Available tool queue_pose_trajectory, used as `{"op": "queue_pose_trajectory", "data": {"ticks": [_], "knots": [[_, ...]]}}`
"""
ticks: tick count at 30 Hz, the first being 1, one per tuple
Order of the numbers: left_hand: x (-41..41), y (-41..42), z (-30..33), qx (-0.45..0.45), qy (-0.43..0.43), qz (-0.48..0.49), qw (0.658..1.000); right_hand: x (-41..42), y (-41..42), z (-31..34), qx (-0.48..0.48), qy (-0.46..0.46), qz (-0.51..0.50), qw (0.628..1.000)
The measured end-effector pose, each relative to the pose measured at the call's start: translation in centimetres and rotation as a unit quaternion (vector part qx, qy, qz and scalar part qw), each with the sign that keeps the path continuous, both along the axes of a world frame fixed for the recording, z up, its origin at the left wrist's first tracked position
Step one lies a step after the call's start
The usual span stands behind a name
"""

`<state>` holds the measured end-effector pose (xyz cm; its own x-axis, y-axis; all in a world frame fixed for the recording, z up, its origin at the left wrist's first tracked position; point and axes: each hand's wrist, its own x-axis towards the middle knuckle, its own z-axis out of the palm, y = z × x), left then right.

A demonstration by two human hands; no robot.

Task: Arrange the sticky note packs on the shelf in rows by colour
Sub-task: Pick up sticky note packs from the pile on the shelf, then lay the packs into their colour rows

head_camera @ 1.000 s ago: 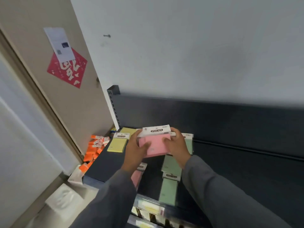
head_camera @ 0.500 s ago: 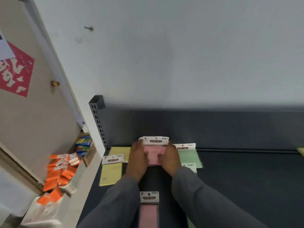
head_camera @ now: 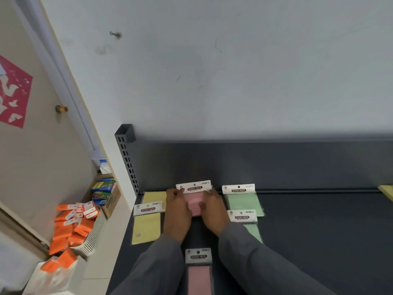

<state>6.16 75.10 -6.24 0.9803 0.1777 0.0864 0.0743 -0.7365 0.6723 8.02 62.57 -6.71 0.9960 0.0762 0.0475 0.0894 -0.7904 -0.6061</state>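
Both hands hold a pink sticky note pack (head_camera: 194, 198) at the back of the dark shelf (head_camera: 308, 231). My left hand (head_camera: 177, 211) grips its left side and my right hand (head_camera: 212, 209) its right side. A second pink pack (head_camera: 198, 271) lies nearer me, between my sleeves. To the left, two yellow packs (head_camera: 146, 222) lie one behind the other. On the right side, two green packs (head_camera: 242, 203) lie in a line front to back. The edge of another yellow pack (head_camera: 387, 191) shows at the far right.
The shelf's back panel (head_camera: 276, 165) and a slotted upright post (head_camera: 127, 158) stand behind the packs. On the floor at left, a white basket (head_camera: 93, 237) spills orange packets (head_camera: 68, 228), beside a cardboard box of colourful items (head_camera: 104, 192).
My hands have carried the pink pack from the air down to the back of the shelf, between the yellow and green rows. My head has turned right and tilted down.
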Motion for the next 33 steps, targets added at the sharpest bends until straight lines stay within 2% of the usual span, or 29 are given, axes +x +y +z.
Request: {"op": "queue_pose_trajectory", "data": {"ticks": [3, 6, 11, 15, 18, 23, 28, 33], "knots": [[-0.3, 0.1, 0.0, 0.022, -0.021, -0.007, 1.0, -0.2, -0.2, 0.0, 0.002, 0.004, -0.001, 1.0], [0.1, -0.9, 0.4, 0.076, -0.082, -0.021, 0.993, -0.6, -1.6, 1.5, 0.012, -0.023, -0.025, 0.999], [1.4, -8.2, 2.1, 0.136, -0.169, -0.104, 0.971, -1.7, -8.5, 4.0, -0.012, -0.095, -0.051, 0.994], [2.2, -17.5, 3.3, 0.164, -0.221, -0.186, 0.943, -3.8, -18.1, 5.8, -0.082, -0.127, -0.111, 0.982], [2.0, -25.3, 4.5, 0.152, -0.25, -0.223, 0.93, -5.8, -26.2, 6.5, -0.111, -0.141, -0.183, 0.967], [-0.7, -40.3, 5.8, 0.133, -0.274, -0.297, 0.905, -10.3, -39.8, 7.4, -0.127, -0.109, -0.26, 0.951], [-4.3, -53.4, 6.1, 0.133, -0.266, -0.344, 0.891, -14.8, -52.1, 6.9, -0.14, -0.092, -0.315, 0.934], [-6.7, -61.9, 4.4, 0.165, -0.222, -0.395, 0.876, -18.1, -60.7, 6.2, -0.139, -0.05, -0.351, 0.925]]}}
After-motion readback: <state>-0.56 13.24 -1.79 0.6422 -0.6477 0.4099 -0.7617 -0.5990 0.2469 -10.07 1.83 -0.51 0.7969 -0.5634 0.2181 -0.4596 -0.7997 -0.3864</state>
